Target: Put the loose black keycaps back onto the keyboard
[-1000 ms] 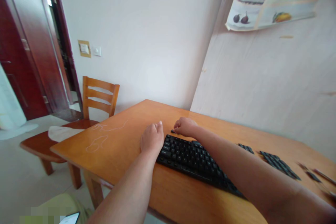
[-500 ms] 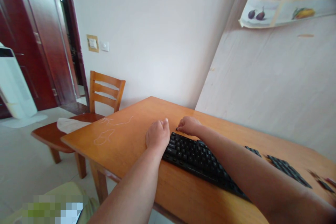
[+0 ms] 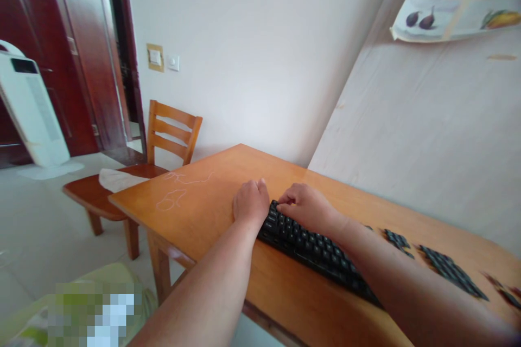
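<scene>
A black keyboard lies at a slant on the wooden table. My left hand is closed at its left end, fingers curled and thumb up, steadying that edge. Over the top left corner of the keys is my right hand, thumb and forefinger pinched together on a small black keycap. The fingertips hide most of that keycap, and my right forearm covers the far right part of the keyboard.
Beyond my right forearm, loose black keycaps lie grouped in rows, with a smaller group beside them. Thin dark tools lie at the right. A wooden chair stands past the table, which has pale scribbles.
My right hand has come from the table behind the keyboard onto its top left corner. The left hand stays at the keyboard's end. The view has shifted slightly.
</scene>
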{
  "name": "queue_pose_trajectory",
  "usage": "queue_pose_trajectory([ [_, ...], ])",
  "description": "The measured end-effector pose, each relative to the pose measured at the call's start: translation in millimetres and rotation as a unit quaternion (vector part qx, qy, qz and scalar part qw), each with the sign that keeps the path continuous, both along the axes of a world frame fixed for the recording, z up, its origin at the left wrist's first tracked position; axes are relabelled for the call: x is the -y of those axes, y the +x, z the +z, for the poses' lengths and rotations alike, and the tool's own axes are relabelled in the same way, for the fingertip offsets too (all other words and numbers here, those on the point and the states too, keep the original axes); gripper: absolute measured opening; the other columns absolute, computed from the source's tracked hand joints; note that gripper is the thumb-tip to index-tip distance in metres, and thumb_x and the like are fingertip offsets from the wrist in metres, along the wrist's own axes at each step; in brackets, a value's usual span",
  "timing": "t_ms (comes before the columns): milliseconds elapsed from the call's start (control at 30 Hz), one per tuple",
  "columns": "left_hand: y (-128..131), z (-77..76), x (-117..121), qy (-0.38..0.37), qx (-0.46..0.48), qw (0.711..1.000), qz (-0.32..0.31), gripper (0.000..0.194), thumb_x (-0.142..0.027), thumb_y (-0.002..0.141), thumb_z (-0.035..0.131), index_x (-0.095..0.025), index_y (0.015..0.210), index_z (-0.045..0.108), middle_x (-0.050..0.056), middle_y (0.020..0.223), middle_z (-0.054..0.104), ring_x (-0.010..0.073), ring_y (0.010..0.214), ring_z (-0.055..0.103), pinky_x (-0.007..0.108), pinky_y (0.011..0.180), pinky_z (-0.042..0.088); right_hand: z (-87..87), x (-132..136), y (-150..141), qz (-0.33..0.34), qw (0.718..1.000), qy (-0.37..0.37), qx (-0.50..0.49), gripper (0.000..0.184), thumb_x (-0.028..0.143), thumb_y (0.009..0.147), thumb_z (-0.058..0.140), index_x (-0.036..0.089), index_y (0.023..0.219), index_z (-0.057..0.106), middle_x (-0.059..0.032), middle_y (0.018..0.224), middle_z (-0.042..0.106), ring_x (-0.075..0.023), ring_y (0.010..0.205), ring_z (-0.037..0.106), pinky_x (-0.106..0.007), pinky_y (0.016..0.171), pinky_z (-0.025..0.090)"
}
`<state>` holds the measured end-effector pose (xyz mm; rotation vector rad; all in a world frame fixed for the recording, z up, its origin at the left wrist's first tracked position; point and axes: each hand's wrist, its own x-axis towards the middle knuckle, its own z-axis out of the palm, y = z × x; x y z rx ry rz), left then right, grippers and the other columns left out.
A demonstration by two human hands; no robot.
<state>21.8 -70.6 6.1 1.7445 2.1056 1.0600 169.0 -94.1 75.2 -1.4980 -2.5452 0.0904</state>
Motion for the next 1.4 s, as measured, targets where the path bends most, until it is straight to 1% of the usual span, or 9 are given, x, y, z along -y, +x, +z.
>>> queue_pose_trajectory([
  [67,0,0.2,0,0.009,0.001,1.0,-0.001,0.057,-0.045,0.1,0.018,-0.016,0.102,0.067,0.017,0.105,0.071,0.0288,0.102,0.065,0.038,0.086,0.045,-2.1,18,-2,0.015,0.999,0.024,-0.018,0.017,0.033,0.084,0.062,0.023,0.082,0.075,-0.0033,0.084,0.069,-0.0176,0.084,0.059,-0.027,0.075,0.042],
  [167,1,0.0,0,0.012,0.01,1.0,0.003,0.057,-0.045,0.1,0.018,-0.016,0.1,0.067,0.017,0.104,0.071,0.0286,0.101,0.066,0.037,0.084,0.045,-7.6,39,-4,0.019,0.999,0.024,-0.02,0.014,0.033,0.084,0.063,0.024,0.081,0.074,-0.0031,0.085,0.065,-0.0182,0.086,0.057,-0.029,0.077,0.042],
  [333,0,-2.5,-1,0.015,0.014,1.0,0.003,0.058,-0.047,0.1,0.018,-0.016,0.101,0.068,0.017,0.103,0.071,0.0281,0.1,0.066,0.036,0.084,0.046,-16.7,54,-10,0.021,0.999,0.027,-0.008,0.01,0.028,0.085,0.064,0.025,0.08,0.072,-0.0032,0.087,0.064,-0.0196,0.092,0.055,-0.031,0.084,0.041],
  [500,1,-3.5,-1,0.02,0.02,1.0,0.008,0.057,-0.047,0.1,0.019,-0.017,0.1,0.068,0.017,0.101,0.071,0.0286,0.097,0.066,0.037,0.082,0.046,-20.4,59,-17,0.01,0.999,0.04,0.006,0.011,0.029,0.086,0.063,0.025,0.082,0.072,-0.0044,0.088,0.064,-0.0212,0.094,0.055,-0.032,0.085,0.042],
  [767,1,1.1,3,0.014,0.021,1.0,0.007,0.057,-0.048,0.099,0.021,-0.016,0.099,0.068,0.017,0.101,0.071,0.0283,0.096,0.066,0.037,0.081,0.047,-22.7,62,-23,0.011,0.998,0.052,0.038,0.015,0.029,0.088,0.059,0.025,0.082,0.071,-0.0056,0.092,0.065,-0.0229,0.096,0.056,-0.035,0.088,0.042],
  [933,1,-1.1,1,0.019,0.026,0.999,0.006,0.058,-0.049,0.099,0.021,-0.016,0.1,0.068,0.017,0.101,0.07,0.029,0.097,0.066,0.038,0.082,0.047,-22.9,63,-25,0.011,0.997,0.053,0.046,0.015,0.029,0.089,0.058,0.026,0.086,0.073,-0.0059,0.093,0.066,-0.0235,0.098,0.056,-0.036,0.091,0.042],
  [1100,2,-2.7,-1,0.018,0.027,0.999,0.006,0.057,-0.048,0.099,0.021,-0.016,0.101,0.068,0.017,0.103,0.07,0.0291,0.098,0.066,0.038,0.083,0.046,-23.3,62,-27,0.004,0.997,0.05,0.05,0.017,0.029,0.089,0.057,0.025,0.084,0.072,-0.0063,0.093,0.066,-0.0232,0.097,0.056,-0.037,0.093,0.041],
  [1267,1,-1.5,1,0.015,0.027,1.0,0.004,0.058,-0.049,0.099,0.021,-0.015,0.103,0.068,0.018,0.104,0.07,0.029,0.1,0.065,0.038,0.085,0.046,-19.4,62,-28,0.01,0.996,0.05,0.078,0.02,0.028,0.09,0.055,0.025,0.084,0.073,-0.0072,0.093,0.066,-0.0238,0.097,0.057,-0.038,0.093,0.041],
  [1400,2,0.1,2,0.012,0.025,1.0,0.004,0.057,-0.048,0.099,0.021,-0.015,0.103,0.068,0.018,0.103,0.07,0.029,0.1,0.065,0.038,0.084,0.046,-14.2,65,-31,0.004,0.992,0.056,0.112,0.021,0.028,0.09,0.054,0.023,0.081,0.072,-0.0085,0.092,0.066,-0.0244,0.094,0.057,-0.037,0.087,0.042],
])
